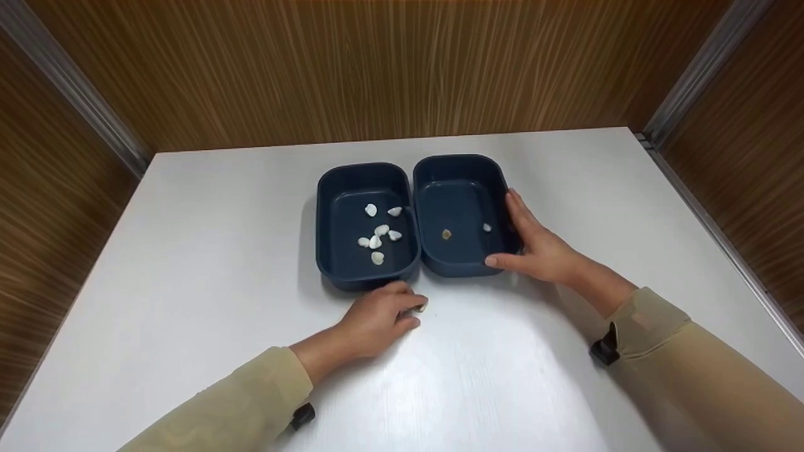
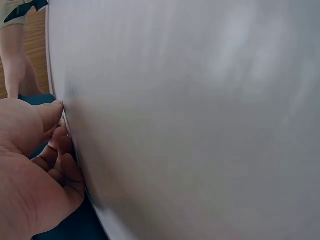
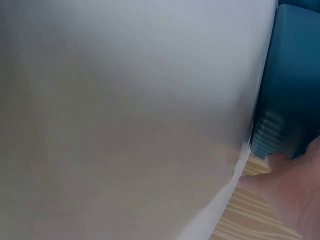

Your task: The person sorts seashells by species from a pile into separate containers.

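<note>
Two dark blue bins stand side by side on a white table. The left bin contains several small white shells. In the right bin lie a tan shell and a small pale one. Just in front of the left bin, my left hand is low at the table, with a small pale shell between thumb and fingertips; the left wrist view half hides it. My right hand rests against the right bin's near right corner, fingers along the side wall, thumb at the front.
Brown wood-grain panels enclose the table at the back and sides. A metal strip runs along the right edge. White tabletop shows around the bins. Black straps sit at both wrists.
</note>
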{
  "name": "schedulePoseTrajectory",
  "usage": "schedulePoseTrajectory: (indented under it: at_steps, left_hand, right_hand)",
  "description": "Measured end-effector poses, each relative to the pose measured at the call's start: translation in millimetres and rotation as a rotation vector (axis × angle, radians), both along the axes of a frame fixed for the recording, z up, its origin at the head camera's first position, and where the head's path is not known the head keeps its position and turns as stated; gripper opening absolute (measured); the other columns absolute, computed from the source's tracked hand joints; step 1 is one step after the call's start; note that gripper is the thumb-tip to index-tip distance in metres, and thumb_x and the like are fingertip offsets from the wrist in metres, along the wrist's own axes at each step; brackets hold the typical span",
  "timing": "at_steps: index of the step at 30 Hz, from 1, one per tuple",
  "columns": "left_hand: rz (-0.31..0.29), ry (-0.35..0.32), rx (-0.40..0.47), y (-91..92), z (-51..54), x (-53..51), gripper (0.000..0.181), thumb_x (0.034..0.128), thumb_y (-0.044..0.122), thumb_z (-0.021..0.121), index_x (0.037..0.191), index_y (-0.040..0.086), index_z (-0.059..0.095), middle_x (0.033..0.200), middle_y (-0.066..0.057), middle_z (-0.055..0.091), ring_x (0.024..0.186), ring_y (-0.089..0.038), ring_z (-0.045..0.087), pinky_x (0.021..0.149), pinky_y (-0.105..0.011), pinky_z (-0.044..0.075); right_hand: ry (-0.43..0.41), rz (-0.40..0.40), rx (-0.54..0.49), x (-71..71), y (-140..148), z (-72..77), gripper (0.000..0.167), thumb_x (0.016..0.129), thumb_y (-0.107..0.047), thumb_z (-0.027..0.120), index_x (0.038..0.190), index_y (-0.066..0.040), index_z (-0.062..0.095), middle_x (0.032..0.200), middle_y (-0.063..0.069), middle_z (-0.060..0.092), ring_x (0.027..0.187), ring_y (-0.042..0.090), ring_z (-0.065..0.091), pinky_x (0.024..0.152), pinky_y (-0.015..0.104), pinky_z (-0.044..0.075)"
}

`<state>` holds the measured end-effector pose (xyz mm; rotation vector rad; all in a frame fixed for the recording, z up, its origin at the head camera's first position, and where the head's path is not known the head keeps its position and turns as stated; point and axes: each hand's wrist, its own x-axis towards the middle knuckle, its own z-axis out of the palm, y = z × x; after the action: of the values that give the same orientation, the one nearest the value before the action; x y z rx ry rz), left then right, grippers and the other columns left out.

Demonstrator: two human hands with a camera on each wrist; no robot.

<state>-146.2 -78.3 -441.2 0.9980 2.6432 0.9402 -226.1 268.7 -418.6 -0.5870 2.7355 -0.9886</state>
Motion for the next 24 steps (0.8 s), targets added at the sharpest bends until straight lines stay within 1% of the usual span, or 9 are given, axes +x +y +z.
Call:
schedulePoseTrajectory:
  at_steps: [5,9,16,24]
  left_hand:
    - [0.007,0.005,0.026,1.6,0.7,0.1,0.021,0.101,0.008,0.071,0.121,0.008,0.077,0.114,-0.007,0.068,0.105,-0.023,0.066,0.096,-0.041,0.055]
    - [0.01,0.011,0.043,2.0,0.6,0.5,0.016,0.1,0.007,0.072,0.115,0.008,0.078,0.112,-0.007,0.068,0.103,-0.022,0.066,0.095,-0.041,0.055]
    - [0.015,0.012,0.04,1.6,0.0,2.4,0.014,0.1003,0.008,0.071,0.112,0.009,0.079,0.111,-0.006,0.069,0.102,-0.022,0.066,0.095,-0.041,0.055]
    - [0.01,0.005,0.028,2.2,3.8,0.6,0.014,0.1038,0.01,0.068,0.111,0.01,0.08,0.105,-0.003,0.068,0.1,-0.02,0.065,0.093,-0.039,0.055]
  right_hand:
    - [-0.011,-0.005,0.002,1.5,0.2,1.5,0.121,0.095,-0.048,0.079,0.17,-0.017,-0.01,0.178,0.004,-0.014,0.163,0.032,-0.002,0.128,0.061,0.014]
    - [-0.013,-0.004,-0.001,1.8,0.8,1.7,0.121,0.095,-0.048,0.079,0.17,-0.017,-0.01,0.178,0.004,-0.014,0.163,0.032,-0.003,0.127,0.062,0.014]
    - [-0.024,-0.001,-0.02,1.7,0.7,-0.6,0.122,0.094,-0.049,0.08,0.171,-0.018,-0.01,0.178,0.005,-0.014,0.163,0.031,-0.002,0.128,0.062,0.014]
    - [-0.032,-0.01,-0.017,1.4,0.7,1.6,0.122,0.094,-0.05,0.079,0.17,-0.02,-0.011,0.178,0.002,-0.015,0.163,0.033,0.0,0.127,0.062,0.015]
